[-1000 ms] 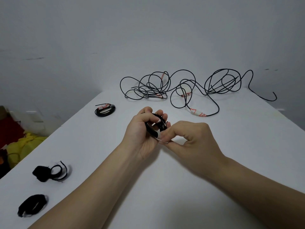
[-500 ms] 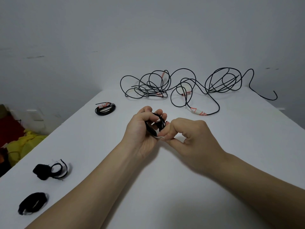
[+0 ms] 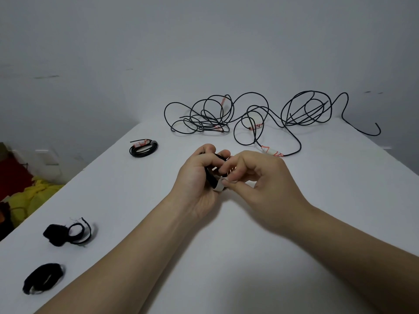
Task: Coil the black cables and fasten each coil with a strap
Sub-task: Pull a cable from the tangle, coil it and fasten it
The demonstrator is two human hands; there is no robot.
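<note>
1. Gripping a small coil of thin black cable (image 3: 209, 179), the left hand (image 3: 195, 180) is curling its fingers round the loops. It is holding them just above the white tabletop (image 3: 136, 223), near the middle.
2. The right hand (image 3: 265, 184) is pinching a pale grey tab (image 3: 218, 187) at the coil's lower edge between thumb and forefinger. It is looking like the free end of a strap, though the fingers are hiding too much to be sure.
3. The step in hand is probably the fastening. To do it well, the left hand should be squeezing the loops into one flat bundle. Meanwhile the right should be drawing the strap snugly round all of them and pressing its end down onto itself.
4. Thin cable like this is likely springy, so a slackening grip is risking a loop slipping out before the strap is closing. Both cable ends should be lying inside the wrap.
5. A finished black coil (image 3: 143, 148) with a red-marked white label is lying towards the table's far left.
6. A tangle of loose black cables (image 3: 226, 114) is sprawling along the far edge, well apart from the hands.
7. A looped black fabric strap (image 3: 68, 232) and a flatter black fabric strap (image 3: 43, 278) are lying at the near left, so much of the task is remaining.
</note>
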